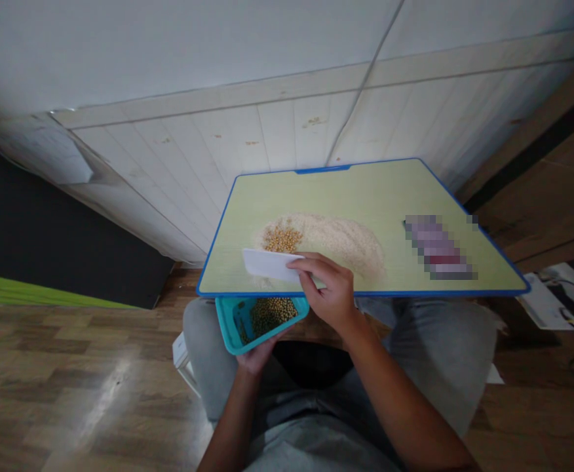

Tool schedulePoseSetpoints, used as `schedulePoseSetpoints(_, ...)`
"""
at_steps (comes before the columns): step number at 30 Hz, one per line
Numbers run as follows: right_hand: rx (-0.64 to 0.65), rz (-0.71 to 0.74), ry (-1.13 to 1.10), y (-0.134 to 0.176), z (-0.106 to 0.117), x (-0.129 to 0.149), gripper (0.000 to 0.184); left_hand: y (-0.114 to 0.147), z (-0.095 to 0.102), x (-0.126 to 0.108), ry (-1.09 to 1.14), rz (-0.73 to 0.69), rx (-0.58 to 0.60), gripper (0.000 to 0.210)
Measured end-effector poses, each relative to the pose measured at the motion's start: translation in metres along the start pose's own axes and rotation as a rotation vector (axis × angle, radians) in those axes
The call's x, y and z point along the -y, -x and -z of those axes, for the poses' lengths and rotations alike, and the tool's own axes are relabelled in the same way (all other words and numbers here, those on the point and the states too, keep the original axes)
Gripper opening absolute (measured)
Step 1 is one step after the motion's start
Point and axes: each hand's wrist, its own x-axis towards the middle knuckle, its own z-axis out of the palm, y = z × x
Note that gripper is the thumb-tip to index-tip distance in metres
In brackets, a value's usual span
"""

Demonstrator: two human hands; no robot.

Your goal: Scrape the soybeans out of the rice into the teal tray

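In the head view, a pixelated patch (437, 249) masks something at the table's (375, 190) right, and the white card (267, 264) hides the near side of the golden beans (281, 238) on the table. Surface stretches from the pale grains (348, 239) to the table's far blue edge. The right hand's (330, 288) grip pinches the card above the table's near edge; below that edge, the left hand's (257, 357) grip, fingers mostly hidden, holds the teal container (225, 324).

No readable lettering in view!
I'm scanning: the flat item (439, 250) on the tabletop (365, 190) is pixelated, the pale sheet (63, 154) at left too blurred.
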Motion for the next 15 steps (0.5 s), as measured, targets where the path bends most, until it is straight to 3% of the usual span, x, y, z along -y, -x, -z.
schedulePoseSetpoints(5, -0.062, 0.007, 0.082, 0.007, 0.010, 0.006, 0.034, 0.000, -0.001, 0.009, -0.043, 0.040, 0.056, 0.068)
schedulePoseSetpoints(11, -0.081, -0.016, 0.166, 0.022, 0.023, 0.016, 0.036, -0.002, -0.001, 0.014, -0.080, 0.093, 0.092, 0.075)
schedulePoseSetpoints(15, -0.076, -0.042, 0.197, 0.028, 0.026, 0.018, 0.037, -0.004, 0.004, 0.014, -0.091, 0.143, 0.182, 0.076)
